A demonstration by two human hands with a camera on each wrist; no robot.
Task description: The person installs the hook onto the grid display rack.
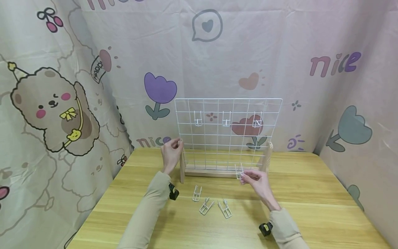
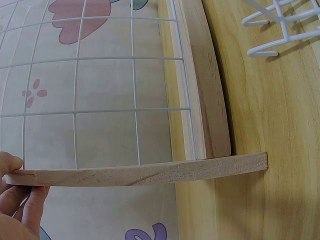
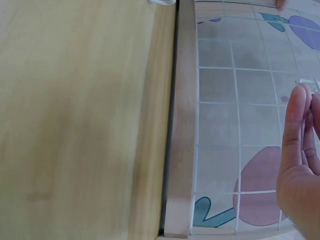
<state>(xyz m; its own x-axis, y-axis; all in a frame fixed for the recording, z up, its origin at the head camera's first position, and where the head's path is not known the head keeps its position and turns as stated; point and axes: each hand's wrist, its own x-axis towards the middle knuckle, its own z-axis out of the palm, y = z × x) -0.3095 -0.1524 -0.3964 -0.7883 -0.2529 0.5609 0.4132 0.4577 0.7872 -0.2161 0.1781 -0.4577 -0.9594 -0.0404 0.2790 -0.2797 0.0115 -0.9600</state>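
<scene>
A white wire grid panel (image 1: 228, 99) stands upright in a wooden stand (image 1: 211, 172). At the stand's left side my left hand (image 1: 171, 154) pinches the upper end of the wooden post (image 2: 135, 172) between thumb and fingers. My right hand (image 1: 256, 181) pinches a white wire hook (image 1: 239, 175) in front of the grid's lower right part. In the right wrist view only a bit of that hook shows past the fingertips. Three similar hooks hang in a row on the upper grid: a left one (image 1: 198, 122), a middle one (image 1: 226, 122) and a right one (image 1: 256, 122).
Three more white hooks lie on the wood-grain table (image 1: 130, 207) before the stand: one at left (image 1: 196, 197), one in the middle (image 1: 205, 208) and one at right (image 1: 227, 211). A patterned cloth (image 1: 267, 41) hangs behind and at both sides.
</scene>
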